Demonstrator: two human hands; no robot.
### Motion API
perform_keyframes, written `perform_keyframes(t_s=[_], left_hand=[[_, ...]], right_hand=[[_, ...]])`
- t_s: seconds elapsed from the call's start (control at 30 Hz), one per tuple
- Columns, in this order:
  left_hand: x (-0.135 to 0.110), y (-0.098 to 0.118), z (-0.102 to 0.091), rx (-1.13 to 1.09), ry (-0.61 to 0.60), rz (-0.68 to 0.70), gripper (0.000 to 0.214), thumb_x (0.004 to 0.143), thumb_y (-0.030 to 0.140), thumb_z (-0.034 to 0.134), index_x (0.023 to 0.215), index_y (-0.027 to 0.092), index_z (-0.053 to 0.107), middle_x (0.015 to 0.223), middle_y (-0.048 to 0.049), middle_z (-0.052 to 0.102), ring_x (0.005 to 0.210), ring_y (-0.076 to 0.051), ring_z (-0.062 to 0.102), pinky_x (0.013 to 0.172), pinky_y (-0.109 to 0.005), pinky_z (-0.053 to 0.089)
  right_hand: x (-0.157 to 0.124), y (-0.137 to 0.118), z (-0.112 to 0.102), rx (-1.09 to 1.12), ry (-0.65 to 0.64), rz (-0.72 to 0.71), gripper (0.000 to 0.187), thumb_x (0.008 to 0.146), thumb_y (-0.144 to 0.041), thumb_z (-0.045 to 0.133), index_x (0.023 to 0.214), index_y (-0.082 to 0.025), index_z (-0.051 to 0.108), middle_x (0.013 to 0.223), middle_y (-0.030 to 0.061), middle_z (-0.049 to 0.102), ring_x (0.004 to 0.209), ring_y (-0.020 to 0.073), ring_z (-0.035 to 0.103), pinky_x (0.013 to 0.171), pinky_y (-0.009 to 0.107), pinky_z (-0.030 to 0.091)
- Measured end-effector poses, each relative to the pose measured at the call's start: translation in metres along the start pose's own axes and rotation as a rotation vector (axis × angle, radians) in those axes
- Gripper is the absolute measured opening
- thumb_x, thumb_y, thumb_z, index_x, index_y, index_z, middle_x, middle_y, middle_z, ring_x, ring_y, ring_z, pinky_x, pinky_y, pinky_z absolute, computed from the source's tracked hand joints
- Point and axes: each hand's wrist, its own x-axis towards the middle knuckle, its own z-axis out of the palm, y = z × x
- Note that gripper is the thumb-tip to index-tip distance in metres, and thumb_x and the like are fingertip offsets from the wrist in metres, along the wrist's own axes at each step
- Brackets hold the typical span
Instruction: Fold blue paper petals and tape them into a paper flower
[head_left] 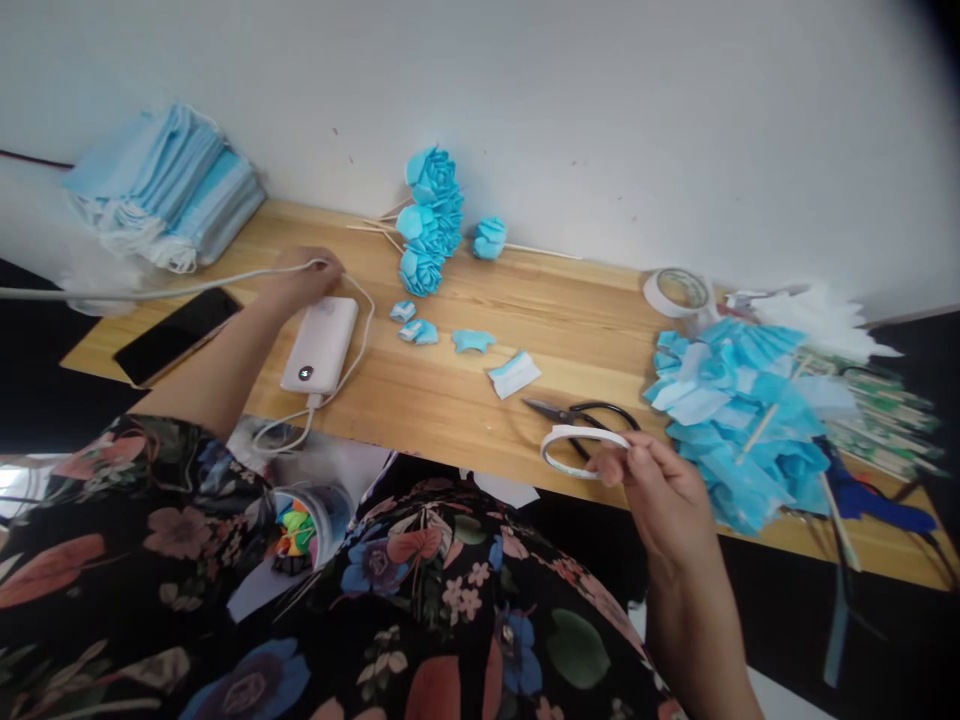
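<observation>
My right hand [660, 490] pinches a thin white tape roll [581, 443] just over the front edge of the wooden table [585, 320], right beside black scissors [577, 412]. My left hand [304, 275] reaches across the table and is closed around a white cable [150, 292] behind a white power bank [321, 343]. Several blue fabric roses on sticks [430, 222] lie at the back by the wall. Small blue fabric scraps [472, 340] are scattered in the middle.
A stack of blue face masks [165, 185] sits at the back left, a black phone [178, 333] near it. A second tape roll [677, 291] and a heap of blue cut fabric [739, 420] with wooden sticks fill the right side. A cup with coloured clips [300, 525] rests in my lap.
</observation>
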Motion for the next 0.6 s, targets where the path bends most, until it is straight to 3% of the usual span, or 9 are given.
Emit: perform_keyframes(t_s=[0.1,0.2,0.27,0.33,0.4,0.5,0.53,0.6], left_hand=[[-0.013,-0.011,-0.021,0.183,0.003,-0.09,0.007,0.09,0.014,0.073,0.084,0.011,0.076,0.064,0.0057,0.065,0.07,-0.012,0.046,0.076,-0.023,0.036],[-0.036,-0.016,-0.036,0.247,-0.043,-0.085,0.03,0.096,0.033,0.071,0.113,0.01,0.08,0.095,0.0007,0.08,0.084,-0.013,0.055,0.079,-0.02,0.037],[-0.06,-0.019,-0.043,0.328,-0.062,-0.1,0.045,0.099,0.036,0.06,0.133,0.01,0.074,0.121,-0.0062,0.081,0.098,-0.016,0.063,0.086,-0.02,0.042],[-0.094,-0.02,-0.049,0.42,-0.021,-0.082,0.054,0.095,0.04,0.06,0.138,0.009,0.071,0.133,-0.0125,0.078,0.108,-0.021,0.067,0.093,-0.026,0.047],[-0.138,-0.014,-0.052,0.494,0.118,0.012,0.046,0.092,0.039,0.056,0.123,0.014,0.079,0.127,-0.0121,0.082,0.114,-0.027,0.071,0.1,-0.033,0.05],[-0.209,0.013,-0.046,0.44,0.391,0.002,0.035,0.093,0.047,0.059,0.086,0.021,0.082,0.093,-0.0069,0.086,0.085,-0.028,0.078,0.076,-0.034,0.052],[-0.23,0.026,-0.039,0.329,0.401,0.022,0.03,0.095,0.045,0.063,0.083,0.024,0.081,0.087,-0.0027,0.085,0.076,-0.024,0.077,0.07,-0.031,0.051],[-0.259,0.052,-0.017,0.006,0.157,0.167,0.027,0.101,0.035,0.064,0.081,0.025,0.08,0.08,0.0023,0.083,0.07,-0.017,0.077,0.069,-0.025,0.056]], right_hand=[[0.002,0.0,0.002,0.014,0.002,-0.003,0.031,0.087,-0.056,0.086,0.09,-0.025,0.082,0.057,-0.0035,0.067,0.058,0.0108,0.067,0.068,0.024,0.064],[0.005,-0.004,0.004,0.008,0.01,-0.031,0.031,0.089,-0.055,0.085,0.09,-0.024,0.083,0.058,-0.0032,0.067,0.057,0.0102,0.066,0.068,0.025,0.064],[0.007,-0.007,0.004,0.004,0.017,-0.05,0.03,0.09,-0.054,0.084,0.091,-0.024,0.083,0.058,-0.0031,0.068,0.057,0.0102,0.066,0.07,0.026,0.064],[0.008,-0.008,0.003,-0.001,0.021,-0.058,0.03,0.091,-0.054,0.083,0.091,-0.024,0.083,0.059,-0.0031,0.067,0.057,0.0106,0.065,0.07,0.027,0.064],[0.008,-0.009,0.002,-0.001,0.034,-0.059,0.032,0.09,-0.055,0.084,0.09,-0.023,0.082,0.058,-0.0034,0.066,0.056,0.0111,0.065,0.069,0.028,0.064],[0.011,-0.01,0.0,0.015,0.063,-0.058,0.031,0.088,-0.054,0.086,0.089,-0.023,0.081,0.056,-0.004,0.065,0.055,0.0117,0.064,0.065,0.028,0.063],[0.012,-0.01,0.0,0.024,0.067,-0.061,0.031,0.087,-0.054,0.087,0.09,-0.024,0.081,0.057,-0.004,0.065,0.055,0.0118,0.064,0.063,0.028,0.063],[0.017,-0.013,0.001,0.044,0.059,-0.075,0.031,0.086,-0.054,0.088,0.091,-0.024,0.082,0.057,-0.0041,0.065,0.054,0.0114,0.063,0.062,0.028,0.062]])
